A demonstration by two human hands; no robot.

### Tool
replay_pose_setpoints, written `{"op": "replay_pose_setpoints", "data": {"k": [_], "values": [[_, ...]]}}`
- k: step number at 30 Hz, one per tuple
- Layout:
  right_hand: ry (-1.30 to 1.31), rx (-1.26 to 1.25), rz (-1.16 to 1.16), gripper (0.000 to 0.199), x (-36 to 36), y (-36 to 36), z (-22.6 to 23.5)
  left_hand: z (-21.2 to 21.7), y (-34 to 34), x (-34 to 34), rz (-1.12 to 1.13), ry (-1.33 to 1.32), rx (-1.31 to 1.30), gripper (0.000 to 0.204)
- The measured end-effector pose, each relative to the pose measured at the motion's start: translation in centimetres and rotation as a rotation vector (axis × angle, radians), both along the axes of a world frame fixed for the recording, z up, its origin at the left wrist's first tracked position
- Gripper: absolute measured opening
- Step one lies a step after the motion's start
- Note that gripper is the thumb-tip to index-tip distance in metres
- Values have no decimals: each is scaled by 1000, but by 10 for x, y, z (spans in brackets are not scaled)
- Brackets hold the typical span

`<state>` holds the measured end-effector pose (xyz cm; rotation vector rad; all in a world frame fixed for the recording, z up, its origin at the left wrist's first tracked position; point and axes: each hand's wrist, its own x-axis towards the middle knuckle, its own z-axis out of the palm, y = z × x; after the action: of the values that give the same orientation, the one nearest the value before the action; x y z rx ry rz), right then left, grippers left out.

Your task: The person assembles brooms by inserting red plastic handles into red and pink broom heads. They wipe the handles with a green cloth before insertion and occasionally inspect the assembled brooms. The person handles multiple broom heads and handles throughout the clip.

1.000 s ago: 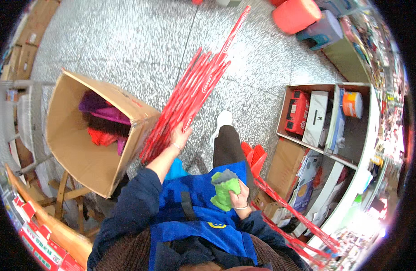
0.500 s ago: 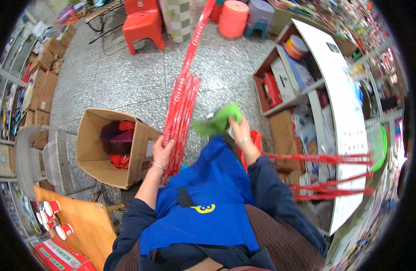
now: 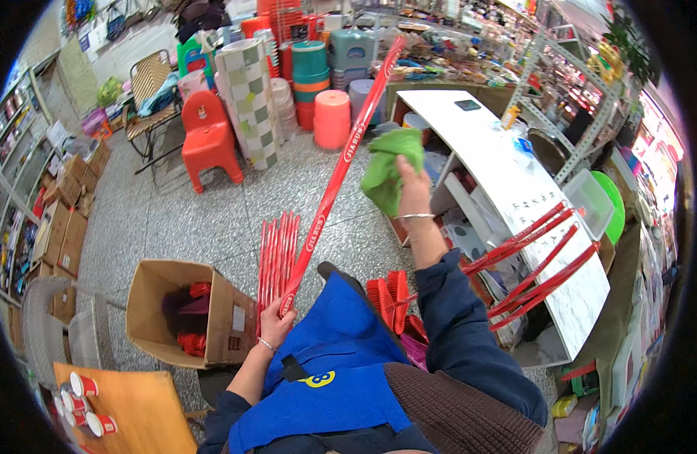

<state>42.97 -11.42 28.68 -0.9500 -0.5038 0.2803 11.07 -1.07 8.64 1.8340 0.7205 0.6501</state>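
My left hand (image 3: 275, 324) is closed round the lower end of a long red pole (image 3: 341, 166) with pale printing, which slants up and away to the right. A bundle of similar red poles (image 3: 277, 246) stands just beyond that hand. My right hand (image 3: 415, 191), raised beside the upper half of the pole, grips a crumpled green cloth (image 3: 382, 175). The cloth is apart from the pole in this view. Below my right forearm are red broom heads (image 3: 392, 293). Several red handles (image 3: 530, 265) reach past that arm and over the white counter.
An open cardboard box (image 3: 226, 321) with red and purple things inside stands at left. Nearer is a wooden table (image 3: 148, 405) with paper cups (image 3: 83, 384). The white counter (image 3: 507, 170) runs along the right. A red chair (image 3: 208, 136) and stacked stools (image 3: 332, 119) stand farther off.
The view has tilted up, showing more of the far room. My right hand has lifted the green cloth upward. The red pole now leans farther right, away from the bundle.
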Motion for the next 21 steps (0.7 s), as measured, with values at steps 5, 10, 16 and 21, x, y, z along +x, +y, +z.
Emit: {"op": "replay_pose_setpoints", "data": {"k": [5,10,16,21], "values": [[-429,78,-164,48,-28,7,0,2,-27,0,-123,53,45,21],[-325,18,-379,45,-27,0,24,14,-43,-5,-229,47,85,21],[-272,115,-514,66,19,-18,81,18,-46,-12,-204,50,203,20],[-223,268,-494,41,103,-51,134,4,-44,-29,-160,138,207,19]]}}
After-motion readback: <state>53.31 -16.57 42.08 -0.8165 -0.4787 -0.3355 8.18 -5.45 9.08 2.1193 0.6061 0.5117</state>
